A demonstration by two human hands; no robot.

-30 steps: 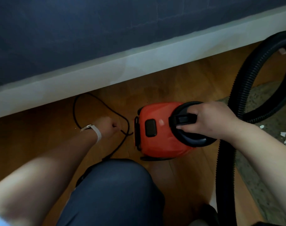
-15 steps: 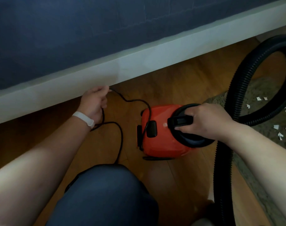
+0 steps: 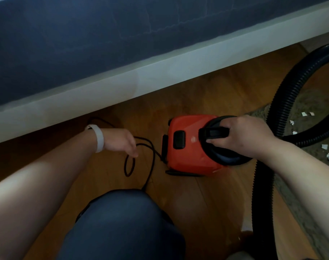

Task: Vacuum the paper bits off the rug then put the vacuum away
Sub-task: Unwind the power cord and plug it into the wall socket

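Head: left hand (image 3: 120, 141) holds cord (image 3: 153, 154), right hand (image 3: 242, 139) vacuum (image 3: 188, 156).

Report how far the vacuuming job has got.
Done: nothing visible yet; white paper bits lie scattered on the rug. In hand: setup, it seems. The right hand grips the handle of the red vacuum on the wood floor, and the left hand is at its black cord, grip unclear. Left: vacuum the bits through the hose, then put the vacuum away.
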